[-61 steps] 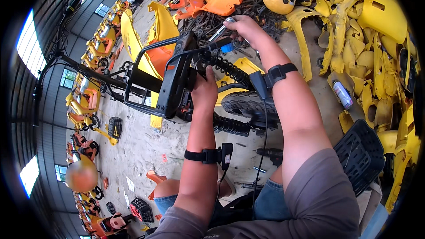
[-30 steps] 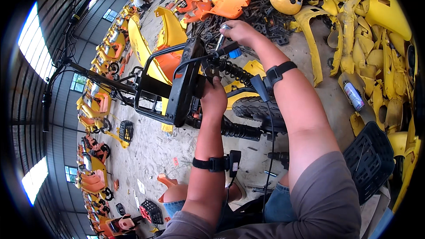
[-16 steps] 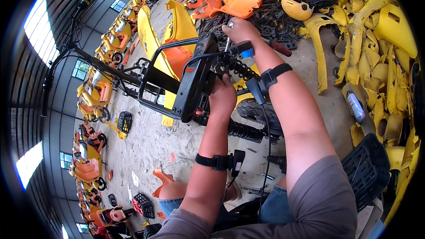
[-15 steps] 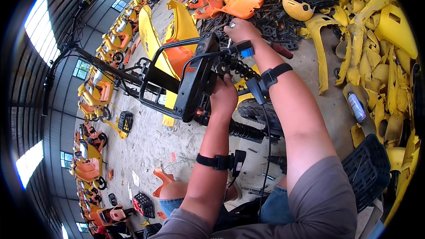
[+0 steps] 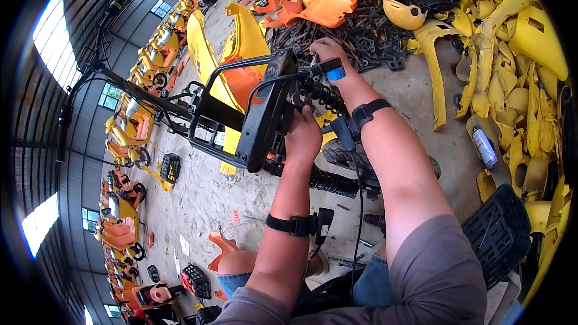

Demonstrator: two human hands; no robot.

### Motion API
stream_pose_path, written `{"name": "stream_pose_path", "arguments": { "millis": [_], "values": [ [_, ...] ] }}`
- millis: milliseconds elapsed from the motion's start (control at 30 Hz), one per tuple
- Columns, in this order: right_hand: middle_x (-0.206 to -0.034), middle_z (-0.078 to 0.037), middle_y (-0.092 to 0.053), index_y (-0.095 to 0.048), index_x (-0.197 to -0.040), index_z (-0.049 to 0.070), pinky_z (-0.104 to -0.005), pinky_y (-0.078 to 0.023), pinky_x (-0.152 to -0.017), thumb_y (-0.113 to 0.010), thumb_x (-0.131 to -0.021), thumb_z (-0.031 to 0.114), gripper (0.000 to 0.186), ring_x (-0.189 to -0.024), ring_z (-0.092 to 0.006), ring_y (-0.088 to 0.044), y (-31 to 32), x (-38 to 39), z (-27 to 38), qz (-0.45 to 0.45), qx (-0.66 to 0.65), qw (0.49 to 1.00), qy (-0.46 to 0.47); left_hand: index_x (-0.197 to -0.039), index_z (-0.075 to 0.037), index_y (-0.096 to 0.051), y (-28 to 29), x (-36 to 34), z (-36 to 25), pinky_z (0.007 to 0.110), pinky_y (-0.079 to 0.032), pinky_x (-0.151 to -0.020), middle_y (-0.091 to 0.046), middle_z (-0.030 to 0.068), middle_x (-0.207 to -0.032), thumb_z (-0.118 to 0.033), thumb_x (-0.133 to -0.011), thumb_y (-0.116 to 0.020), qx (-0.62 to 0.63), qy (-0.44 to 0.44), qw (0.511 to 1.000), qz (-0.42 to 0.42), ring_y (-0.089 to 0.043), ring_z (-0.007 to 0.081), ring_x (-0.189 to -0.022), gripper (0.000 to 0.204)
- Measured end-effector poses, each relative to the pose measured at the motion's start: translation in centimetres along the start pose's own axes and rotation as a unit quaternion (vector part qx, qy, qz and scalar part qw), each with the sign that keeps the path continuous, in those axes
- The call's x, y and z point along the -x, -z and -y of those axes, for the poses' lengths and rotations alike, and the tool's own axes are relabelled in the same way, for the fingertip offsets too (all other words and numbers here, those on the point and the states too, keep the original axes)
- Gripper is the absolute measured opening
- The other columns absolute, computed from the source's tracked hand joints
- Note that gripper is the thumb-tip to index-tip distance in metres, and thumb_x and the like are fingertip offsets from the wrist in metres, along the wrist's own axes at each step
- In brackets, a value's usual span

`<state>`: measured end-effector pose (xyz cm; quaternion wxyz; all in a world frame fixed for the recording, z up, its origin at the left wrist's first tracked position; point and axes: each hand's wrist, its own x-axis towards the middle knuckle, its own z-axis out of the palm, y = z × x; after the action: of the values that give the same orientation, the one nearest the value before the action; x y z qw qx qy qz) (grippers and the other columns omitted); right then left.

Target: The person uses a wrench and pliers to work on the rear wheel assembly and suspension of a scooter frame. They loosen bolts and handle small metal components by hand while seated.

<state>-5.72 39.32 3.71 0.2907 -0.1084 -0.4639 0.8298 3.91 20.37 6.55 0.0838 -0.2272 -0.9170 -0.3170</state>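
A stripped scooter frame (image 5: 208,108) of black tubing is before me, with a flat black bracket (image 5: 265,111) at its near end. My left hand (image 5: 303,133) reaches under the bracket's right side, thumb up and fingers curled in; whatever they hold is hidden. Just beyond the coil shock absorber (image 5: 325,97), my right hand (image 5: 328,54) is closed on a hand tool whose metal shaft (image 5: 314,59) shows beside the fingers; its other end is hidden. A second shock absorber (image 5: 334,182) lies below my left hand, near the dark tyre (image 5: 346,159).
Yellow body panels (image 5: 518,54) are heaped at right, with a spray can (image 5: 484,147) and black crate (image 5: 497,235). Dark metal parts (image 5: 367,36) and an orange panel (image 5: 328,6) lie beyond my right hand. Yellow scooters (image 5: 129,126) line the left. A cable (image 5: 360,204) hangs from my right wrist strap.
My right hand has turned and shifted slightly nearer. The red handle seen behind its wrist is now out of sight. My left hand stays at the bracket.
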Motion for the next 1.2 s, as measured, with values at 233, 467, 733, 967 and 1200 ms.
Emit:
{"name": "stream_pose_path", "arguments": {
  "millis": [233,467,733,967,1200],
  "values": [
    [-0.082,-0.006,-0.061,-0.063,-0.09,0.007,-0.0388,-0.054,-0.05,-0.06,-0.079,0.014,0.013,-0.067,-0.0212,-0.062,0.3,0.2,-1.1,0.045,-0.142,0.989,0.026,-0.129,0.006,-0.05,0.0,-0.3,0.9,0.049,-0.038,-0.103,-0.056,0.0333,-0.125,-0.022,-0.101,-0.049,0.104,0.059,0.991,0.057,-0.052,0.0503,-0.118,0.04],
    [-0.093,-0.022,-0.07,-0.066,-0.098,0.005,-0.041,-0.053,-0.078,-0.064,-0.076,0.036,0.038,-0.086,-0.0373,-0.067,0.7,0.6,3.5,0.006,0.506,0.859,0.077,-0.122,0.007,-0.051,-0.7,0.3,1.3,0.051,-0.041,-0.096,-0.058,0.033,-0.117,-0.023,-0.101,-0.05,0.032,-0.029,0.998,-0.036,-0.055,0.0505,-0.109,0.037],
    [-0.083,-0.009,-0.065,-0.06,-0.094,-0.002,-0.0268,-0.052,-0.068,-0.07,-0.079,0.015,0.025,-0.079,-0.015,-0.066,1.0,0.4,-0.8,0.019,-0.037,0.998,0.038,-0.119,0.01,-0.053,0.2,0.3,0.7,0.051,-0.042,-0.096,-0.057,0.0358,-0.116,-0.019,-0.1,-0.051,0.064,-0.035,0.997,0.004,-0.054,0.0524,-0.109,0.034],
    [-0.083,-0.015,-0.068,-0.066,-0.099,0.003,-0.0339,-0.051,-0.07,-0.065,-0.08,0.026,0.029,-0.075,-0.0229,-0.066,1.3,-0.4,0.4,0.018,0.33,0.94,0.091,-0.117,0.01,-0.054,-0.7,0.4,1.0,0.051,-0.044,-0.093,-0.058,0.0356,-0.113,-0.019,-0.1,-0.053,0.053,-0.053,0.996,-0.046,-0.055,0.0528,-0.107,0.034],
    [-0.092,-0.02,-0.068,-0.063,-0.096,0.003,-0.0423,-0.052,-0.077,-0.064,-0.077,0.036,0.038,-0.087,-0.0369,-0.066,0.3,1.8,3.8,-0.011,0.503,0.861,0.079,-0.12,0.006,-0.053,0.3,0.5,0.3,0.051,-0.041,-0.095,-0.059,0.0335,-0.113,-0.023,-0.1,-0.053,0.085,0.001,0.996,-0.017,-0.055,0.0509,-0.108,0.036]
  ]
}}
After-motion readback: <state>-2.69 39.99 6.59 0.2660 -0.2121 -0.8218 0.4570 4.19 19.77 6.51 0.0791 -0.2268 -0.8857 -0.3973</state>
